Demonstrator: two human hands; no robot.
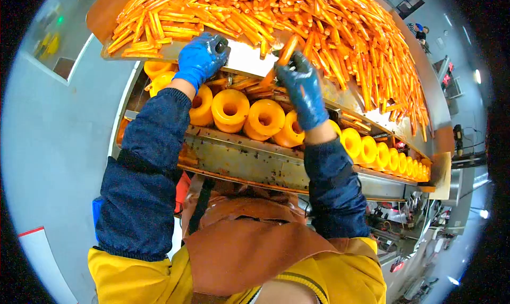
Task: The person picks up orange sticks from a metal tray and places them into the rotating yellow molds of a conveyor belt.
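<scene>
My right hand (303, 89), in a blue glove with dark, wet-looking fingers, grips a glossy orange stick (287, 51) between thumb and fingers. The stick is tilted, its upper end above the tray's front edge. My left hand (202, 58), also blue-gloved, is curled closed at the near edge of the metal tray (247, 57). Whatever its fingers hold, if anything, is hidden. A large heap of similar orange sticks (340, 33) covers the tray beyond both hands. Below the hands runs a row of thick orange ring-shaped rollers (230, 110) with holes in their middles.
A metal trough (239, 158) with dark specks lies between the rollers and my body. Some sticks (353, 120) lie behind the rollers. Grey floor (58, 139) spreads at the left. Machinery (393, 227) stands to the right, and a person (421, 32) is visible far off.
</scene>
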